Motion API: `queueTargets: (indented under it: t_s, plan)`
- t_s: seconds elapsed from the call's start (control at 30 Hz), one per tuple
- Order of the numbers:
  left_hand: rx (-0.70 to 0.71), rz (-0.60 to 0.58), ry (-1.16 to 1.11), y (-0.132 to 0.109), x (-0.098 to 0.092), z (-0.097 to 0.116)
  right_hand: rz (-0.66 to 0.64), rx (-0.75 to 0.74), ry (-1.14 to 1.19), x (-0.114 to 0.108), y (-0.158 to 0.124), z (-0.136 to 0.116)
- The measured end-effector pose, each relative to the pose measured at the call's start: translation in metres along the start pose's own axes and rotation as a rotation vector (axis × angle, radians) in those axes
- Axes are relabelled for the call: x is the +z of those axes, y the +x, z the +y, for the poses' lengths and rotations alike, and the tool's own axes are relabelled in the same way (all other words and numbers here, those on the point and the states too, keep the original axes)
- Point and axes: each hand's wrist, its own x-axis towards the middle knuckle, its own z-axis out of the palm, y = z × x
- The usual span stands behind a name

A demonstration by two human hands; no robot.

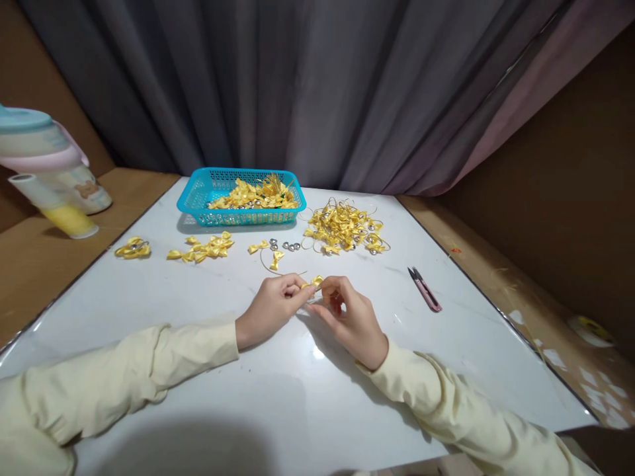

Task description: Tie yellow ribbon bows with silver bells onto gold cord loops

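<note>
Low over the middle of the table, a small yellow ribbon bow (317,281) is pinched in my left hand (276,305), between thumb and fingertips. My right hand (353,324) meets the bow from the right with curled fingers, its thumb lower down. Fingers partly hide the bow and its fastening. A thin gold cord (270,268) curves on the table just beyond my left hand. Near it lie a loose bow (276,260), another bow (258,246) and several silver heart-shaped beads (291,246).
Behind stands a blue basket (241,218) of bows and beads. A heap of corded bows (343,225) lies right of it, loose bows (203,248) and a small bundle (133,248) left. Thread snips (424,289) rest at right. A bottle (74,178) and thread spool (69,221) stand far left.
</note>
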Motion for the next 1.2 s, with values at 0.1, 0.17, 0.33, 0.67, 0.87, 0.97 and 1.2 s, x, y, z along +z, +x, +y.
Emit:
queueTargets:
  t_s: [0.1, 0.17, 0.33, 0.67, 0.87, 0.97, 1.2]
  plan:
    - [0.003, 0.002, 0.004, -0.001, 0.0, 0.0, 0.016, -0.006, -0.026, 0.0, 0.0, 0.001]
    - [0.009, -0.017, 0.011, -0.001, 0.0, -0.001, 0.026, 0.013, -0.023, 0.0, 0.001, 0.001]
    - [0.021, -0.06, 0.046, -0.001, 0.0, -0.002, 0.021, 0.217, 0.224, 0.0, 0.004, 0.001]
    - [0.011, -0.155, 0.071, -0.006, -0.001, 0.004, -0.141, 0.046, 0.187, -0.034, 0.031, 0.003]
    - [-0.002, -0.221, 0.079, -0.005, -0.003, 0.006, -0.513, 0.059, 0.344, -0.034, 0.049, 0.014]
    - [-0.01, -0.225, 0.066, -0.004, -0.003, 0.006, -0.535, 0.073, 0.406, -0.033, 0.054, 0.014]
    - [-0.042, -0.227, 0.01, -0.006, -0.003, 0.006, -0.416, 0.158, 0.636, -0.032, 0.058, 0.016]
